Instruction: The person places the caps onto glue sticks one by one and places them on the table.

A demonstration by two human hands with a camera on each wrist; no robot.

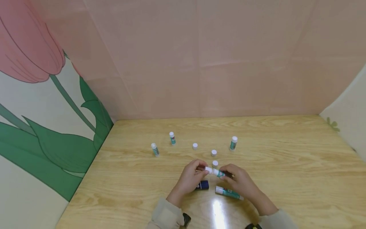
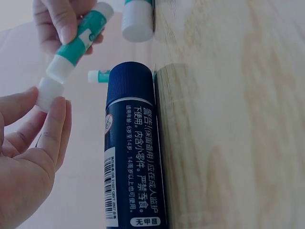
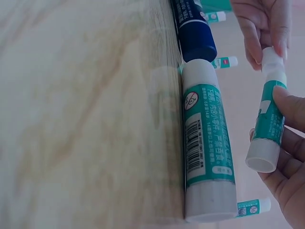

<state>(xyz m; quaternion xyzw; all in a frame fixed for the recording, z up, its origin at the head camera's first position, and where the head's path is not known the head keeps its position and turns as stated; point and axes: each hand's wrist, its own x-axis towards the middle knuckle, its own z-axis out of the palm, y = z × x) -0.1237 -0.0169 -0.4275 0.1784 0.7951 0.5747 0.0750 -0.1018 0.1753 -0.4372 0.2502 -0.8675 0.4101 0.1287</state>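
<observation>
The left hand [image 1: 190,178] has its fingers closed on a white cap [image 2: 49,94], pinching it between thumb and fingertips. Opposite, the right hand [image 1: 239,180] grips a green tube [image 3: 269,114] round its middle, one white end aimed at the cap and the other pointing back past the palm. Tube and cap are in line, held up off the tabletop [image 1: 128,178]; from here I can't quite tell whether they touch or sit a hair apart.

Taking that green tube as the clock's centre, with 12 at the back wall, a loose cap [image 1: 215,163] sits close by at 12. Another cap [image 1: 213,153] is beyond it at 12, and a third [image 1: 195,146] lies at 11. One upright tube [image 1: 233,143] stands at 1, a second [image 1: 172,138] at 10, and a third [image 1: 155,149] farther out, between 9 and 10; all three are green and white at the top.

Nearer the person, a navy tube [image 2: 133,152] lies on its side at 7, its ridged cap on, and a fatter green-and-white tube [image 3: 207,133] lies at 5, by the right hand. A big pink tulip [image 1: 31,41] decorates the cloth around 10.
</observation>
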